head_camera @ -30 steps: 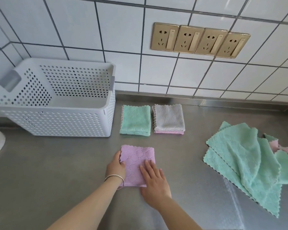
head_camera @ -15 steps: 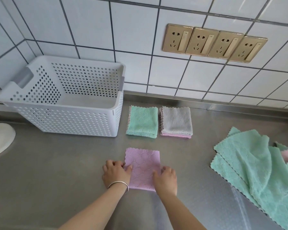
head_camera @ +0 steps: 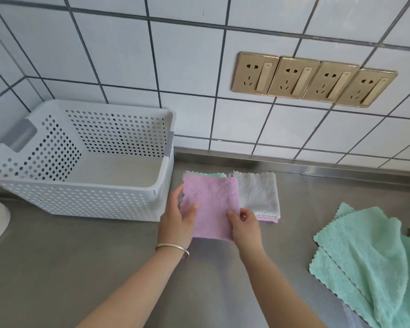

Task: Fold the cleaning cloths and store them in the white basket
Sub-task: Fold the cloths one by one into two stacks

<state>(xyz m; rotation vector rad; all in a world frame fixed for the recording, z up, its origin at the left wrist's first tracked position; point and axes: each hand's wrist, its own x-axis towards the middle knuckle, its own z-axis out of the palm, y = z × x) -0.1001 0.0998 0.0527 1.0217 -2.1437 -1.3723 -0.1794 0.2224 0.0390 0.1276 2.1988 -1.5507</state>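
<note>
Both hands, left hand [head_camera: 179,215] and right hand [head_camera: 245,224], pinch my folded pink microfibre cloth [head_camera: 210,205], lifted from the steel counter [head_camera: 81,268] since before, now over the folded green cloth [head_camera: 200,174] beside the white perforated basket [head_camera: 81,200].

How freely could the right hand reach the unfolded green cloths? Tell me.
Probably not yet: the right hand is busy pinching the folded pink cloth. Otherwise bare steel counter lies between it and the unfolded green cloths.
</note>
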